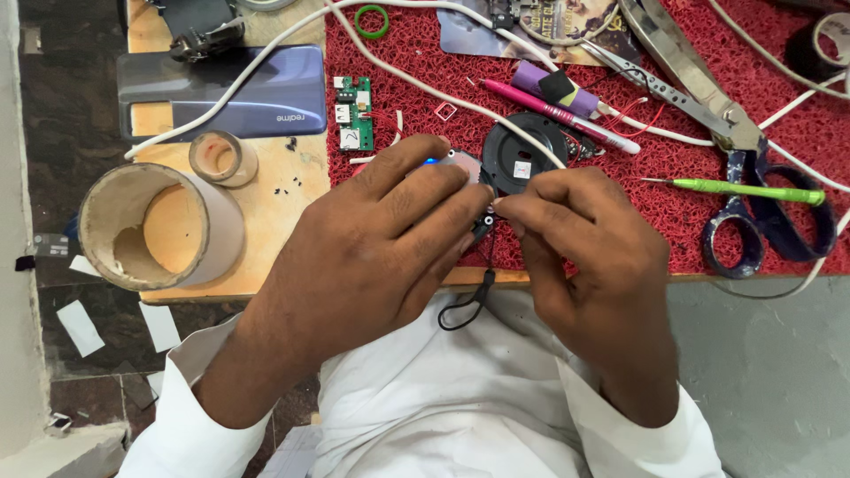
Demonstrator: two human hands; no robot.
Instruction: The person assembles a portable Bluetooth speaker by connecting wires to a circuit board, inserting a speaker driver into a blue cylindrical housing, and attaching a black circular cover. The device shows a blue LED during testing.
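Small grey device gripped in left hand, right hand pinching its edge, just below black disc on red mat.

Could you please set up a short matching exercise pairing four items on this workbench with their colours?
Things:
1. Screwdriver
2. Mat
3. Small ring
4. Pen

Colours:
A. Red
B. Pink
C. Light green shaft, lying beside the scissors
D. Green, near the top edge

Pairs: 1-C, 2-A, 3-D, 4-B
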